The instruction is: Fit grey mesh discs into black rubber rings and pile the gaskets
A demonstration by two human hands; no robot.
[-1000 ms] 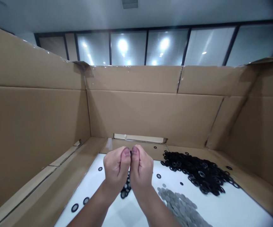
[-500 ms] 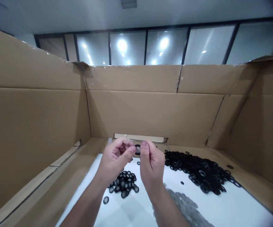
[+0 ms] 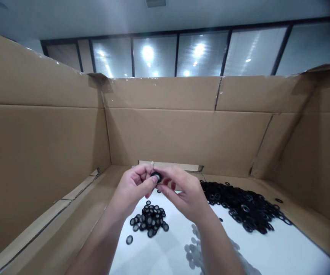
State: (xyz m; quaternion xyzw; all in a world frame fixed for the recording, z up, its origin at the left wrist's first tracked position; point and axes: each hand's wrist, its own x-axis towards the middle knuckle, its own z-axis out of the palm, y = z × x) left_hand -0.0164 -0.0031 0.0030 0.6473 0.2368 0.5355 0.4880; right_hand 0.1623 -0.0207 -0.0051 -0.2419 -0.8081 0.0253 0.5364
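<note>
My left hand and my right hand meet above a white surface, inside a large cardboard box. Between their fingertips they pinch one small black ring with a grey centre; the left thumb and forefinger grip it and the right fingers press on it from the other side. Below the hands lies a small heap of black rings with grey centres. To the right spreads a big pile of plain black rings. Grey discs lie under my right forearm, partly hidden by it.
Tall cardboard walls close in the left, back and right. One loose ring lies left of the small heap. Frosted windows with light reflections show above the box.
Both hands rose from a closed thumb-to-thumb pose low over the surface. They now hold a ring higher up, and the right hand has turned its fingers across toward the left.
</note>
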